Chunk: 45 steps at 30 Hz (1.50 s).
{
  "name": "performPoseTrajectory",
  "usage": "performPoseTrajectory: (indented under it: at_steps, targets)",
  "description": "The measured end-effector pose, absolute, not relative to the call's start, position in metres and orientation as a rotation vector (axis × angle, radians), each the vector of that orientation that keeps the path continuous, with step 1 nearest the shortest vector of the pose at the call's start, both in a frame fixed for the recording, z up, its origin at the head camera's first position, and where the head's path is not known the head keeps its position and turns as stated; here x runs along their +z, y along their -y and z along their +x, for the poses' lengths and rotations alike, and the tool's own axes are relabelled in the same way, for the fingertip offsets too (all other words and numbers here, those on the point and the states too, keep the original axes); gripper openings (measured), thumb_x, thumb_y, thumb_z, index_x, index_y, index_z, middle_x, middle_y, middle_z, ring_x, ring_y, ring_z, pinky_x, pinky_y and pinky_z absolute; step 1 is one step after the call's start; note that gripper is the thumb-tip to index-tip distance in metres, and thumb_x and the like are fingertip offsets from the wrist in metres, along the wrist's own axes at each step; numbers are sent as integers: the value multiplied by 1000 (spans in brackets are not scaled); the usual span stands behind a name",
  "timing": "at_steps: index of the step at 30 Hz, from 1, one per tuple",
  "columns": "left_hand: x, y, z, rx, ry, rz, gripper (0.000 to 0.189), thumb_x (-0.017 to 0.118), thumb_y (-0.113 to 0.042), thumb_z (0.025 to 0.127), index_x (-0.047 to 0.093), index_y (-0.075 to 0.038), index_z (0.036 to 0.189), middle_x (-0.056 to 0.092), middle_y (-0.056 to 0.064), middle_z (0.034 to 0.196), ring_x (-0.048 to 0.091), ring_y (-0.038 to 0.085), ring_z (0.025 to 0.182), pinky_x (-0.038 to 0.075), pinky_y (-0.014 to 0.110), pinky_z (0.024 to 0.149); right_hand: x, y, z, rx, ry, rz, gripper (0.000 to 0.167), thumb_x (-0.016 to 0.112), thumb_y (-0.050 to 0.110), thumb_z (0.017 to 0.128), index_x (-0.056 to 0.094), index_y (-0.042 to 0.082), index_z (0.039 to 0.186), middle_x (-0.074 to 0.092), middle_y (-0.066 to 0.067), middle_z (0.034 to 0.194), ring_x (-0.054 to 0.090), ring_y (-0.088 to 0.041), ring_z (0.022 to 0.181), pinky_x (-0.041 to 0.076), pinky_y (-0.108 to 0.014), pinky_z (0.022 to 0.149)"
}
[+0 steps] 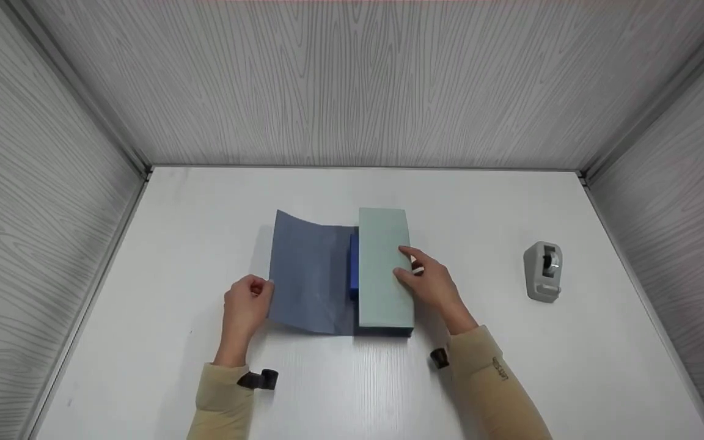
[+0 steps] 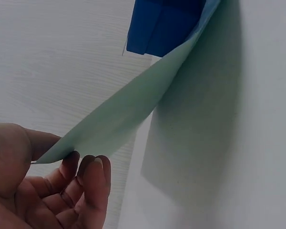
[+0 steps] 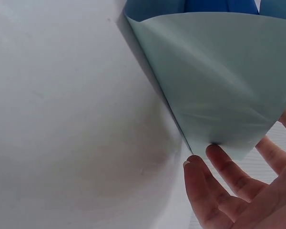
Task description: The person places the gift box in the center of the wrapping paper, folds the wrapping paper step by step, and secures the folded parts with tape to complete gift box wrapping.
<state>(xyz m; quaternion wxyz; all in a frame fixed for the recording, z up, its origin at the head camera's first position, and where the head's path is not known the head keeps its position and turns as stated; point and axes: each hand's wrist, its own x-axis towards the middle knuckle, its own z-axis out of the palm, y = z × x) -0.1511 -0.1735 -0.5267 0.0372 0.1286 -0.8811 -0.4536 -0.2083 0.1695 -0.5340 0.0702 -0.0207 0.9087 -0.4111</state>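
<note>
A sheet of paper [image 1: 309,275], blue-grey on one face and pale green on the other, lies around a blue box [image 1: 354,266]. Its right part is folded over the box, showing the pale green face [image 3: 214,71], and covers most of it. The left part bends up from the table. My left hand [image 1: 248,305] pinches the left edge of the sheet between thumb and fingers, and in the left wrist view the box [image 2: 167,24] shows beyond the raised paper. My right hand [image 1: 431,284] rests thumb and fingertips on the folded flap at its right side.
A grey tape dispenser [image 1: 542,272] stands on the white table [image 1: 162,244] to the right. Grey wood-grain panels [image 1: 352,85] close off the back and both sides. Each wrist wears a black strap mount [image 1: 259,379].
</note>
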Motion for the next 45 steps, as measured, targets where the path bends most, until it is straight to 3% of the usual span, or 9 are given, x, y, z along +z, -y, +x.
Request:
performPoseTrajectory:
  at_steps: [7, 16, 20, 26, 31, 37, 39, 45]
  targets:
    - [-511, 165, -147, -1486, 2630, 317, 14, 64, -13, 92, 69, -1, 86, 66, 8, 79, 61, 21, 73, 47, 29, 61, -534, -170, -208, -1254, -2722, -59, 53, 69, 33, 93, 53, 25, 143, 61, -12, 117, 59, -24, 105, 51, -42, 80]
    - [-494, 147, -148, -1699, 2539, 99, 8, 66, -7, 92, 69, -2, 88, 68, 11, 98, 66, 23, 89, 51, 29, 74, -535, -171, -209, -1254, -2719, -34, 52, 70, 34, 92, 54, 26, 142, 61, -10, 116, 59, -24, 105, 51, -41, 80]
    - [-490, 135, -151, -1826, 2480, 6, 8, 65, -7, 94, 67, -2, 89, 67, 11, 99, 65, 21, 82, 50, 27, 66, -535, -172, -209, -1268, -2712, -42, 53, 71, 33, 92, 54, 25, 142, 62, -11, 115, 60, -24, 105, 50, -42, 81]
    - [-480, 112, -155, -1940, 2420, -70, 10, 62, -9, 96, 63, -1, 90, 60, 7, 84, 54, 17, 69, 46, 25, 57, -534, -172, -209, -1280, -2705, -40, 54, 72, 33, 91, 54, 25, 142, 61, -10, 112, 61, -25, 104, 50, -42, 83]
    - [-473, 90, -158, -1957, 2426, -141, 9, 60, -8, 97, 61, -2, 91, 59, 8, 87, 53, 20, 77, 46, 30, 68, -533, -172, -209, -1282, -2702, -44, 54, 71, 33, 91, 54, 25, 142, 61, -11, 113, 61, -25, 104, 50, -43, 83]
    - [-472, 68, -163, -1981, 2459, -259, 11, 57, -12, 99, 58, -4, 93, 61, 14, 116, 56, 24, 104, 46, 41, 89, -533, -171, -209, -1289, -2691, -34, 53, 70, 33, 92, 54, 25, 142, 61, -11, 115, 60, -24, 105, 50, -42, 83]
    - [-473, 62, -164, -1998, 2473, -300, 11, 56, -13, 100, 57, -4, 94, 60, 16, 120, 56, 24, 107, 46, 42, 90, -533, -171, -210, -1292, -2685, -23, 53, 71, 33, 92, 54, 25, 141, 60, -11, 114, 60, -24, 104, 51, -41, 82]
    - [-476, 43, -165, -1976, 2536, -331, 9, 53, -13, 101, 56, -6, 97, 61, 14, 115, 56, 23, 105, 48, 41, 88, -535, -171, -210, -1291, -2694, -18, 55, 71, 32, 92, 54, 22, 142, 62, -11, 113, 61, -25, 103, 51, -41, 81]
